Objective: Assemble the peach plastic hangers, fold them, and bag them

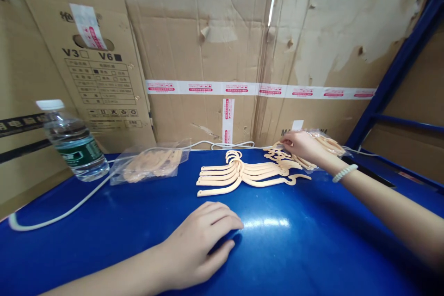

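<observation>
My left hand (208, 245) rests low over the blue table (270, 259), its fingers loosely curved, thumb apart, nothing held. Just beyond it lies a row of beige plastic folding hangers (239, 173), overlapping, with hooks toward the back and arms spread to both sides. My right hand (301, 144), with a beaded bracelet (344, 173) on its wrist, reaches to the back right. Its fingertips are pinched together at a heap of small beige hanger pieces (274, 152); what they grip is too small to make out. More beige pieces in a clear bag (329, 144) lie behind that hand.
At the left stands a water bottle (76, 143) with a white cap. A clear bag of beige parts (152, 164) lies beside it. A white cable (62, 215) runs along the table's left and back. Cardboard sheets (208, 55) wall the back; a blue metal frame (388, 74) rises at right.
</observation>
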`<move>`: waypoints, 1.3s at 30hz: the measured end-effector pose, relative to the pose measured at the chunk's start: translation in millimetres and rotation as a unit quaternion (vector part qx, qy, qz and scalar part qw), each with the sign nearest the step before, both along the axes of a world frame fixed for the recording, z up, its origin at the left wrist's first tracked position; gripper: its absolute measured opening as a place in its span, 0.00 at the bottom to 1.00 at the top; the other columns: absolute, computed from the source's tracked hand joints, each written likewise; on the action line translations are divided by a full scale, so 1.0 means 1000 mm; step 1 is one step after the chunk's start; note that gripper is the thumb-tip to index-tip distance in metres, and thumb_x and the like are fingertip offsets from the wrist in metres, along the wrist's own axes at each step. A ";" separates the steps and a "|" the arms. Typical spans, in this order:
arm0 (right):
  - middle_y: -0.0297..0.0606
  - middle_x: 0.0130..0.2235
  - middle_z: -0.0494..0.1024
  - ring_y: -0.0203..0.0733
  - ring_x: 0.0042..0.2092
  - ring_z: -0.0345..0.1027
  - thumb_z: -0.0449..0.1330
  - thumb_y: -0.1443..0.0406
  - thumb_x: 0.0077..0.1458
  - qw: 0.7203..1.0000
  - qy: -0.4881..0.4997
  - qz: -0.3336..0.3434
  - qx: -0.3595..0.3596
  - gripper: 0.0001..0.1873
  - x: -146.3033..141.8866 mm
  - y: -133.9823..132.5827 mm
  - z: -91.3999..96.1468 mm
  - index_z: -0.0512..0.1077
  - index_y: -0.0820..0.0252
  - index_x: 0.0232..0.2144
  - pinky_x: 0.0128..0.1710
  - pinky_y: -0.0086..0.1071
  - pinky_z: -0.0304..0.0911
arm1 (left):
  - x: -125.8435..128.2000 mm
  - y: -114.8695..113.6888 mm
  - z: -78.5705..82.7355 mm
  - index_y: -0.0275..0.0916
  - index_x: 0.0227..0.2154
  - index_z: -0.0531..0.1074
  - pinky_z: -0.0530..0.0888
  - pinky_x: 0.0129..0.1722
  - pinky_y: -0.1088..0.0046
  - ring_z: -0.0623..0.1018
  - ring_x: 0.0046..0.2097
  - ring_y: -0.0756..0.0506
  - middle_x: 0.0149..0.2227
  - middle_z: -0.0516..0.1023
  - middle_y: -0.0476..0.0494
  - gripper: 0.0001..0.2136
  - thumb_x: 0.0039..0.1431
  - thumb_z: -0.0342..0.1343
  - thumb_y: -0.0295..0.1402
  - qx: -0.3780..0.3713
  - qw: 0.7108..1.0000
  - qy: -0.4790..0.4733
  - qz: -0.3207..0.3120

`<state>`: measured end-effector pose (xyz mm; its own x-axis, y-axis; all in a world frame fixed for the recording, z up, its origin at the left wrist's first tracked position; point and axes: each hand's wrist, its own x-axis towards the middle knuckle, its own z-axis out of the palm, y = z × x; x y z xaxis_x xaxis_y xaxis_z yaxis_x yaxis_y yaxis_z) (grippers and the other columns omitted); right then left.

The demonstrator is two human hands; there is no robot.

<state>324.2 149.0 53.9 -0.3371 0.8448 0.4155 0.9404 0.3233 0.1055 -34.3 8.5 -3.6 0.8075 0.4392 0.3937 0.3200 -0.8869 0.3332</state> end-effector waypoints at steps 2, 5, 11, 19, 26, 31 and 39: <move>0.46 0.33 0.81 0.48 0.36 0.75 0.53 0.69 0.56 0.999 0.045 0.011 0.028 0.12 -0.003 -0.007 0.006 0.77 0.62 0.30 0.37 0.35 0.65 | 0.001 -0.003 0.004 0.39 0.50 0.70 0.70 0.51 0.65 0.75 0.49 0.42 0.48 0.78 0.42 0.15 0.60 0.52 0.23 -0.064 0.998 -0.014 0.003; 0.46 0.34 0.81 0.48 0.36 0.75 0.54 0.66 0.56 0.991 0.122 0.034 0.048 0.11 -0.017 -0.020 0.012 0.77 0.62 0.32 0.38 0.37 0.67 | 0.003 -0.006 0.007 0.39 0.48 0.72 0.71 0.51 0.67 0.76 0.49 0.43 0.47 0.78 0.42 0.14 0.59 0.53 0.24 -0.162 0.985 -0.044 0.030; 0.40 0.29 0.81 0.40 0.28 0.75 0.61 0.55 0.54 0.865 0.423 0.166 -0.211 0.14 -0.088 -0.071 -0.011 0.74 0.61 0.33 0.30 0.33 0.72 | 0.009 0.006 -0.002 0.39 0.53 0.68 0.74 0.40 0.68 0.77 0.40 0.44 0.41 0.78 0.40 0.20 0.59 0.56 0.38 -0.401 0.888 -0.185 0.131; 0.37 0.29 0.78 0.37 0.27 0.73 0.65 0.55 0.53 0.749 0.478 0.243 -0.390 0.15 -0.143 -0.110 -0.038 0.72 0.61 0.31 0.29 0.32 0.72 | 0.010 0.016 0.000 0.35 0.28 0.71 0.67 0.18 0.78 0.70 0.24 0.50 0.25 0.72 0.48 0.25 0.48 0.63 0.57 -0.485 0.790 -0.317 0.201; 0.64 0.58 0.70 0.65 0.61 0.61 0.51 0.56 0.65 0.982 0.061 0.174 -0.038 0.27 -0.106 -0.070 -0.047 0.68 0.74 0.55 0.59 0.58 0.59 | 0.004 0.022 -0.004 0.38 0.28 0.66 0.68 0.20 0.79 0.71 0.26 0.51 0.27 0.74 0.48 0.25 0.49 0.62 0.57 -0.485 0.748 -0.381 0.245; 0.65 0.66 0.54 0.62 0.68 0.48 0.43 0.50 0.67 0.983 -0.021 0.129 -0.128 0.40 -0.103 -0.052 -0.069 0.53 0.82 0.66 0.65 0.53 0.51 | 0.004 0.024 -0.002 0.38 0.27 0.66 0.68 0.20 0.77 0.71 0.25 0.50 0.26 0.75 0.47 0.26 0.45 0.64 0.58 -0.486 0.734 -0.399 0.256; 0.65 0.65 0.57 0.60 0.67 0.50 0.41 0.52 0.68 0.986 -0.002 0.136 -0.100 0.37 -0.102 -0.032 -0.077 0.55 0.80 0.65 0.66 0.52 0.51 | -0.003 0.038 0.002 0.37 0.29 0.67 0.68 0.22 0.75 0.72 0.26 0.50 0.29 0.78 0.44 0.24 0.44 0.67 0.52 -0.447 0.737 -0.427 0.274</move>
